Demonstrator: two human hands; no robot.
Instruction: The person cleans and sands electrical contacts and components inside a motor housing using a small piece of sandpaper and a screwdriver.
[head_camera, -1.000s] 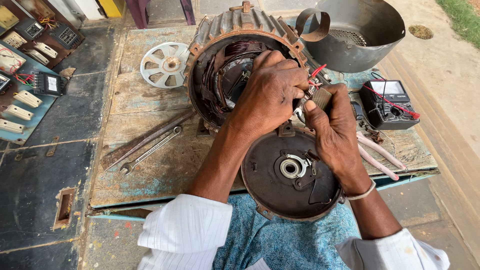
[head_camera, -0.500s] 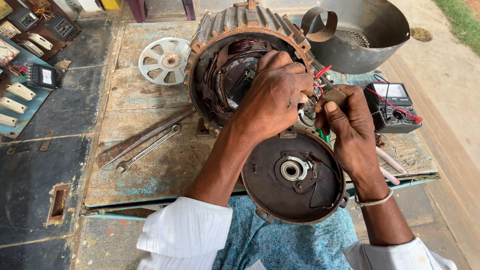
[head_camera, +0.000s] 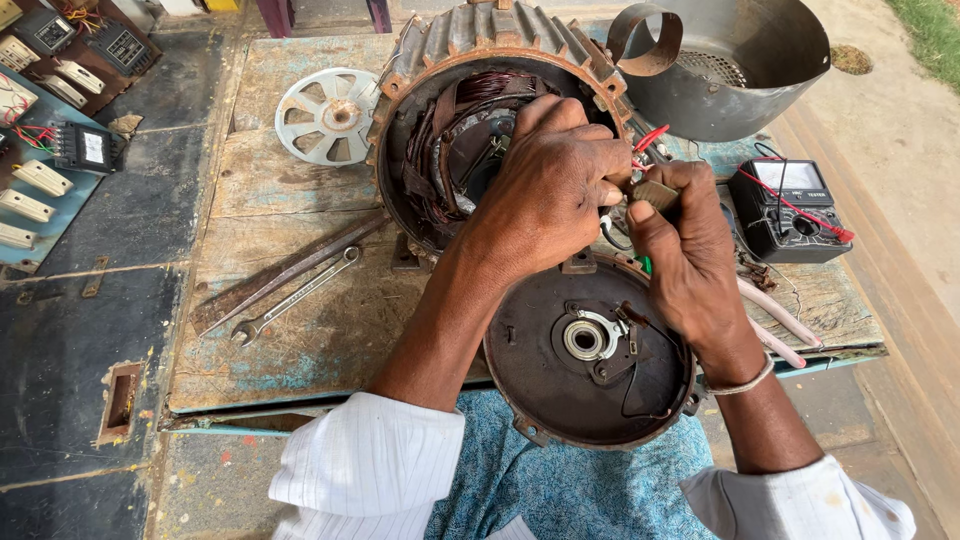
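Both hands meet at the motor housing (head_camera: 480, 110) rim: left hand (head_camera: 555, 190) curled on leads, right hand (head_camera: 685, 250) seemingly pinching a small connector (head_camera: 655, 193). Tugging could snap the windings' wires.

Both hands, left hand (head_camera: 555, 185) and right hand (head_camera: 690, 255), meet at the motor housing (head_camera: 440, 60) rim, above the end cover (head_camera: 590, 350) on the table (head_camera: 290, 180).

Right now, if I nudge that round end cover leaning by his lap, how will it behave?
The end cover looks like thick rusty cast metal, so probably heavy and stiff. It overhangs the wooden table edge toward the lap, so a push might tip it off. Being round, it could roll on its rim.
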